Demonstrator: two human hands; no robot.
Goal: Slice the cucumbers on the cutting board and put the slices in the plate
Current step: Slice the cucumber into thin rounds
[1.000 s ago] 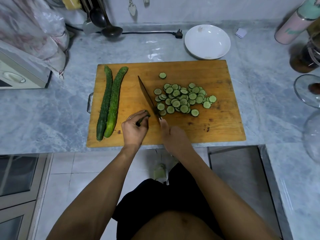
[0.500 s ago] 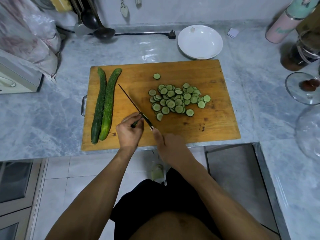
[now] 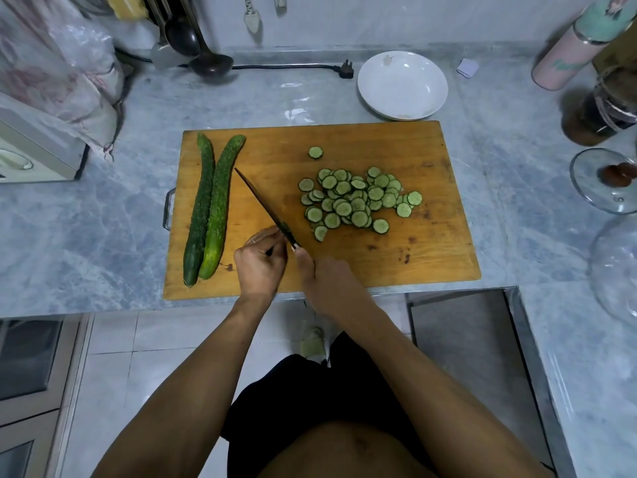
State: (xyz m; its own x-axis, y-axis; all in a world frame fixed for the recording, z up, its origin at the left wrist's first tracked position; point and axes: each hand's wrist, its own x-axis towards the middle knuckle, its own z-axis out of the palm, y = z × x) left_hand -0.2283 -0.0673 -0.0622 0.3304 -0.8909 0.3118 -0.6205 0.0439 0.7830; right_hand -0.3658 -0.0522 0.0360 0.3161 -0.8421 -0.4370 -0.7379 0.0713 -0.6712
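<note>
Head view: right hand (image 3: 325, 281) gripped the knife (image 3: 265, 208) handle, blade angled toward upper left over the cutting board (image 3: 431, 263). Left hand (image 3: 260, 262), curled fingers pinching something small and dark beside the blade, probably the cucumber end piece; too small to tell. Hands close together at lower centre of board. Slices (image 3: 355, 200) piled mid-board, one stray above. Two whole cucumbers (image 3: 210, 208) lay at board's left. Plate (image 3: 402, 85) on tabletop (image 3: 103, 243), upper centre, held no slices. Judged: one cucumber finished; next, discard stub, pull over another cucumber.
</note>
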